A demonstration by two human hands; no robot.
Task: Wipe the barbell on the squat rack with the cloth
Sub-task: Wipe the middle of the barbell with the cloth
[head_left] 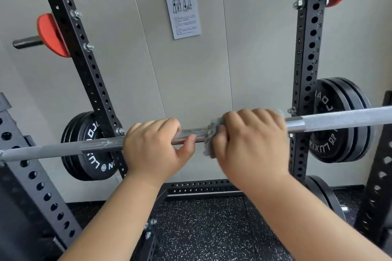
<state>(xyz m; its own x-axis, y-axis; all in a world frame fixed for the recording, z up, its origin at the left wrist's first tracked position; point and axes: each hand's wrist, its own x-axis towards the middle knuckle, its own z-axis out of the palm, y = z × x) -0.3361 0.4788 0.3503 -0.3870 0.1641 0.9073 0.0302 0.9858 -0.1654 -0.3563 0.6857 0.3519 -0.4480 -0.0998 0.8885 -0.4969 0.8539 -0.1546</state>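
**Grey cloth (211,133) clasped round the barbell (339,119) on the squat rack (305,48)**

Pale grey wall panels (244,38) are seen behind everything. The black rack is formed by two perforated uprights, the right one marked with white numbers, and these are joined low down by a perforated crossbar. Black rubber flooring (201,229) flecked with white is laid beneath.

The barbell is stretched across the whole view in front of the uprights, slightly higher at the right. Its middle section is smooth and shiny, and knurling is seen further out on the right.

Black weight plates (89,125) are stored beside the left upright, and a second black stack (339,99) is kept beside the right upright. Red plates (51,34) are hung higher up.

The bare centre of the bar is grasped by the left hand (152,146), fingers curled over the top and thumb tucked beneath. Just beside it, the right hand (252,146) is clenched over the cloth, which is wrapped round the bar and is seen bunched at the thumb side of the fist.

A printed notice (182,11) is fixed to the wall between the uprights.
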